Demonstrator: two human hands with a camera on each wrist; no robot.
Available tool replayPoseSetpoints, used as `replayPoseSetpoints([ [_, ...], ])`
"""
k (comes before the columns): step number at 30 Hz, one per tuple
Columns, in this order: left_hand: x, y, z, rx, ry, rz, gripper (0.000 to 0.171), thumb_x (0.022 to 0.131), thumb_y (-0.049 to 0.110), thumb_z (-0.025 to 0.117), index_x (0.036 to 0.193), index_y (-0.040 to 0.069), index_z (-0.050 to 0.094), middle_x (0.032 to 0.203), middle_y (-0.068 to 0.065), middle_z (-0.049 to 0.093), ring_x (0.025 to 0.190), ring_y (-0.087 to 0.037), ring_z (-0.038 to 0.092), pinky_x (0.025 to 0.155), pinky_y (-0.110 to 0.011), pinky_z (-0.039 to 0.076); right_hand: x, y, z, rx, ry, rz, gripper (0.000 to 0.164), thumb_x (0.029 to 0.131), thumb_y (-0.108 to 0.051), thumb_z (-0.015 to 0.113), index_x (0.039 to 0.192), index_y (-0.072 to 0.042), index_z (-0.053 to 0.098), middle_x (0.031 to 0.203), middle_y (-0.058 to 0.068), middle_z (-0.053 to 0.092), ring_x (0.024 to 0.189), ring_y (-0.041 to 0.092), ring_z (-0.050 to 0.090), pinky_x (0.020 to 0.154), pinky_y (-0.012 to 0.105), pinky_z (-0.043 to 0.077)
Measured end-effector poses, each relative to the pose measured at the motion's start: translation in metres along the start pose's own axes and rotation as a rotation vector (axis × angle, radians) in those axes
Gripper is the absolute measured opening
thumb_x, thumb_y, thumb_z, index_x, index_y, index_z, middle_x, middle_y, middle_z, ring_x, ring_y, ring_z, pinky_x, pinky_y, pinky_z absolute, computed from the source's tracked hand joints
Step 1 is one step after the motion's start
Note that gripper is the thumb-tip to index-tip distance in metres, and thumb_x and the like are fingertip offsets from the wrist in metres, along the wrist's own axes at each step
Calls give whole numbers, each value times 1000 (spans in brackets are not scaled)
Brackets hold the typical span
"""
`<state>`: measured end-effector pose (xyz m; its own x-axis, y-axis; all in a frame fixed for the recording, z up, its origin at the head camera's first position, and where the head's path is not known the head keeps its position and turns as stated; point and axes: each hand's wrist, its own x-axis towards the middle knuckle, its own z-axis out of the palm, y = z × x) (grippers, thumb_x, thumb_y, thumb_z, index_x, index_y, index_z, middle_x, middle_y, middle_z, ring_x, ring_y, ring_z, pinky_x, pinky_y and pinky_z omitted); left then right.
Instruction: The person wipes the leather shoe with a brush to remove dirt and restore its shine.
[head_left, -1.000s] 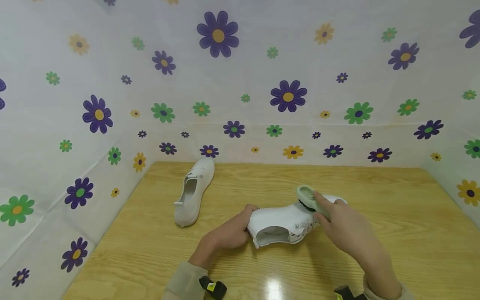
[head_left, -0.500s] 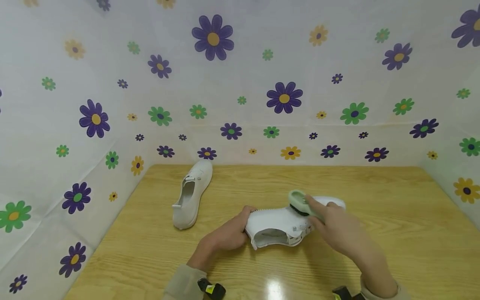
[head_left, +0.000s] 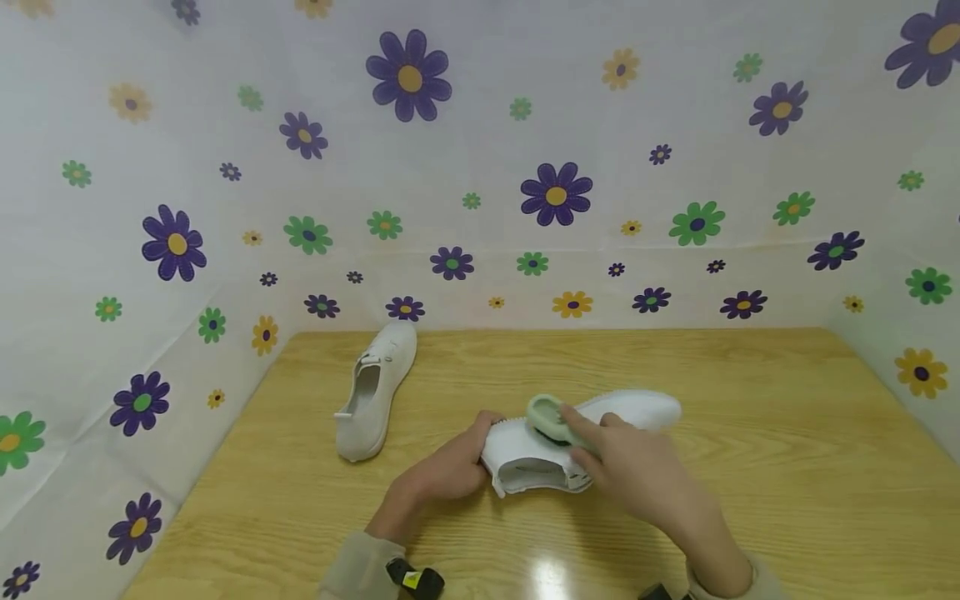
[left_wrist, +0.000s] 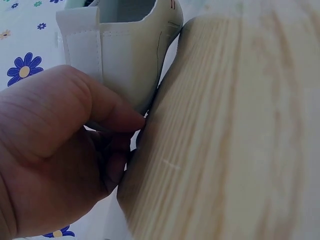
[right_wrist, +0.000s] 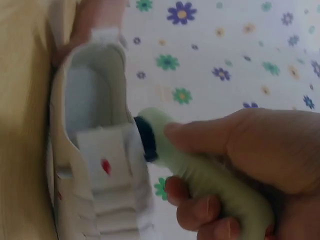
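Note:
A white shoe (head_left: 517,442) lies tipped on its side on the table, its opening facing the person and its toe to the right. My left hand (head_left: 453,462) grips its heel; in the left wrist view, the thumb and fingers pinch the heel's lower edge. A pale green brush (head_left: 547,417) with dark bristles is in my right hand (head_left: 645,475), fingers curled round the handle. Its bristles touch the shoe's upper side near the opening, seen also in the right wrist view, where the brush (right_wrist: 165,135) meets the side beside the tongue.
A second white shoe (head_left: 375,392) stands upright at the back left of the wooden table (head_left: 750,500). White sheeting (head_left: 480,150) printed with flowers walls the table at the back and both sides.
My right hand has drawn the brush left along the shoe's side, from near the toe toward the heel. The left hand keeps its hold on the heel. The head view has shifted slightly.

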<state>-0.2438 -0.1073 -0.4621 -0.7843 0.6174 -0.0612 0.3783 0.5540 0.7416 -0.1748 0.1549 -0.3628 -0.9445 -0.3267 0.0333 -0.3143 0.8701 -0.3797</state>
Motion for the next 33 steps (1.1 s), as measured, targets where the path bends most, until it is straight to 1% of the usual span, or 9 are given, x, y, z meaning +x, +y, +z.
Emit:
replayPoseSetpoints([
  [2, 0, 0, 0, -8, -5, 1, 59, 88, -11, 49, 140, 10, 30, 134, -8, 50, 122, -17, 48, 106, -41, 37, 1, -4, 3, 19, -17, -18, 52, 98, -28, 64, 147, -23, 50, 96, 11, 63, 58, 14, 45, 51, 29, 38],
  [4, 0, 0, 0, -14, -7, 1, 59, 89, -11, 49, 141, 10, 30, 134, -7, 49, 122, -17, 48, 107, -41, 37, 1, -1, 0, 36, -17, -14, 52, 98, -27, 64, 148, -22, 49, 96, 11, 63, 59, 14, 45, 51, 30, 38],
  [9, 2, 1, 2, -14, -4, 10, 58, 89, -11, 49, 140, 9, 30, 133, -8, 50, 123, -18, 48, 107, -42, 37, -4, 29, -18, 83, 15, 88, 54, 100, -24, 59, 151, -13, 43, 104, 23, 63, 61, 18, 46, 51, 31, 39],
  [13, 3, 1, 1, -5, 2, 18, 57, 90, -11, 49, 139, 9, 30, 132, -8, 51, 122, -17, 49, 107, -41, 38, -9, 47, -29, 71, 50, 138, 54, 101, -23, 56, 151, -8, 41, 110, 28, 62, 63, 20, 48, 51, 32, 39],
  [17, 3, 0, 1, -7, 5, 27, 56, 89, -11, 48, 138, 8, 30, 132, -10, 52, 122, -19, 49, 106, -42, 38, -7, 41, -26, 23, 51, 108, 54, 101, -27, 58, 150, -11, 44, 108, 25, 64, 63, 19, 48, 51, 32, 39],
  [23, 1, -3, 0, -21, -3, 15, 55, 89, -11, 48, 138, 9, 30, 130, -9, 51, 120, -18, 49, 105, -40, 38, 1, 11, -7, 55, -46, 17, 54, 99, -29, 62, 150, -21, 46, 108, 16, 64, 62, 14, 47, 54, 31, 41],
  [25, 1, -3, 0, -20, -3, 17, 55, 90, -10, 48, 138, 9, 31, 131, -8, 51, 120, -17, 49, 105, -40, 38, 2, 8, -6, 63, -52, 3, 54, 98, -28, 63, 149, -22, 47, 106, 15, 65, 63, 14, 47, 55, 31, 40],
  [28, 2, -4, 1, -21, 0, 23, 55, 90, -10, 50, 138, 10, 31, 132, -7, 51, 121, -17, 49, 106, -40, 38, 0, 14, -10, 78, -29, 26, 54, 99, -27, 62, 150, -19, 46, 108, 20, 64, 64, 16, 49, 55, 32, 42],
  [33, 2, -4, 1, -14, 3, 20, 54, 91, -10, 50, 137, 10, 31, 133, -7, 51, 123, -18, 49, 107, -42, 37, -4, 39, -21, 91, 45, 93, 55, 101, -24, 57, 151, -9, 40, 115, 32, 60, 63, 18, 49, 52, 32, 41],
])
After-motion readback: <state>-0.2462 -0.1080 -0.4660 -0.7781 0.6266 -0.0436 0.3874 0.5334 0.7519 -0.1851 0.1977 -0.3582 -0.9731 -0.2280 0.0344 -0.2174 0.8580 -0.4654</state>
